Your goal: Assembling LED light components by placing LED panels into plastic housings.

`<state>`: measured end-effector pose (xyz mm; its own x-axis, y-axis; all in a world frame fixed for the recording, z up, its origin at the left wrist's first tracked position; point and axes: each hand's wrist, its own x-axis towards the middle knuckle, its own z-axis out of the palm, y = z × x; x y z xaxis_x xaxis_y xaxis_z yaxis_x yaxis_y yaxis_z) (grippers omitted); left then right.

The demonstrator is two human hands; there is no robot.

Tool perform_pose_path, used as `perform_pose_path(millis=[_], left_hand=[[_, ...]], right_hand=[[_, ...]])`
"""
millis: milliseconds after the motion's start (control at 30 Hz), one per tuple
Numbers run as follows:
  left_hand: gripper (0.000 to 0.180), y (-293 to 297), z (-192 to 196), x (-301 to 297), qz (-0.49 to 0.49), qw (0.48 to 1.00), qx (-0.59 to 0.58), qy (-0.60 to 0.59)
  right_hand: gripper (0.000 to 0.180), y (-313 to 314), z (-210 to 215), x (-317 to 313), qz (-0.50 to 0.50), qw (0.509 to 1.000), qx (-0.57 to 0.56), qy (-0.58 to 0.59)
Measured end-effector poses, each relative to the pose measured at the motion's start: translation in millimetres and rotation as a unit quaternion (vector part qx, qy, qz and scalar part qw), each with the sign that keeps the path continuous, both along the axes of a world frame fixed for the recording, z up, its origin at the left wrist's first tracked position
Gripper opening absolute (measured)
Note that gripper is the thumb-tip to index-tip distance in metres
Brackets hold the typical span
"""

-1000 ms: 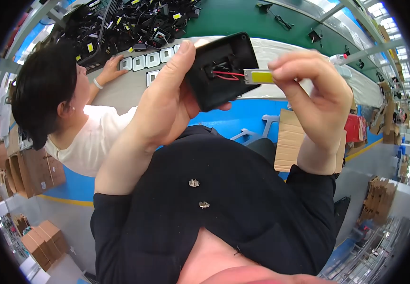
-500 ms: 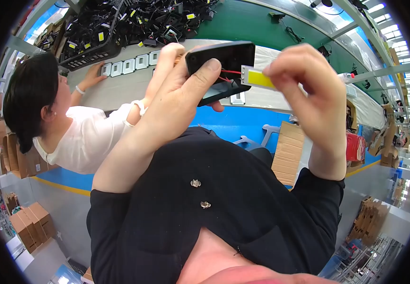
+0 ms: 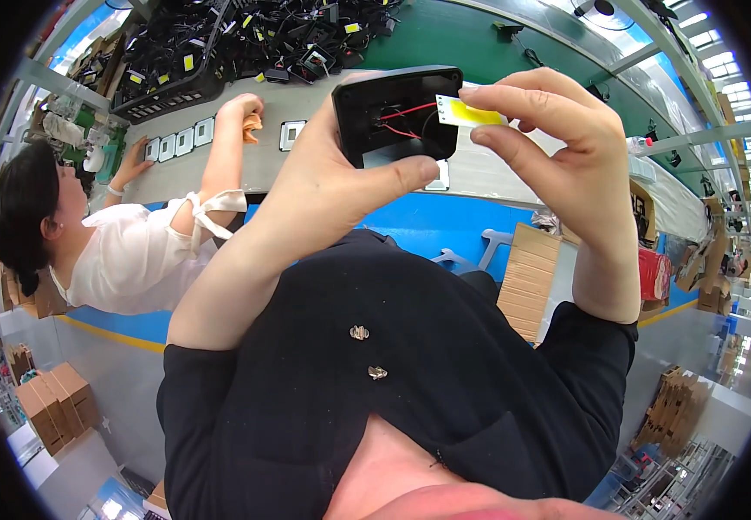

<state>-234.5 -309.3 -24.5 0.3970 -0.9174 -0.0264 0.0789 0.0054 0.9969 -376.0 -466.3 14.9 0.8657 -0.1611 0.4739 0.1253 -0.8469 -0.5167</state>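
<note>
Black housing [image 3: 397,113] gripped by left hand [image 3: 341,178] — right hand [image 3: 557,147] pinches yellow strip [image 3: 471,111], half-hidden.

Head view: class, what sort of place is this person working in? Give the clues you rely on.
Probably an electronics assembly workshop. A long bench carries a row of small square parts and a heap of black wired parts; the hands hold a black housing with red wires and a yellow strip; cardboard boxes stand stacked nearby.

Left hand [image 3: 341,173]: raised toward 12 o'clock, forearm rising from 7 o'clock, palm curled, thumb pressed flat across the front of what it grips. Right hand [image 3: 557,147]: raised at 1 o'clock, wrist bent, forefinger and thumb pinched together, remaining fingers arched loosely above. Both forearms bare below dark sleeves.
</note>
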Motion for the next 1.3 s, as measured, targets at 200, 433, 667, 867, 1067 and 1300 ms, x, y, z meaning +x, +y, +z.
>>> perform_pose_path(millis=[200,433,667,867,1067,1300], left_hand=[[0.033,-10,-12,-7,0.045,0.999,0.008,0.002],[0.030,-9,-18,-4,0.032,0.999,-0.035,-0.021],[0.032,-10,-10,3,0.072,0.997,-0.008,-0.015],[0.032,-6,-6,2,0.068,0.992,-0.096,-0.054],[0.035,-11,-8,11,0.084,0.993,-0.081,0.011],[0.027,1,-3,32,0.035,0.995,0.019,0.087]], right_hand=[[0.022,-4,1,-8,0.021,0.999,0.039,0.027],[0.020,7,2,-3,-0.011,1.000,-0.002,0.021],[0.017,9,9,1,0.012,0.998,0.048,0.029],[0.016,10,18,8,-0.009,0.996,0.082,0.044],[0.018,8,18,20,0.018,0.994,0.107,0.034],[0.026,17,4,26,-0.001,0.987,-0.158,-0.040]])
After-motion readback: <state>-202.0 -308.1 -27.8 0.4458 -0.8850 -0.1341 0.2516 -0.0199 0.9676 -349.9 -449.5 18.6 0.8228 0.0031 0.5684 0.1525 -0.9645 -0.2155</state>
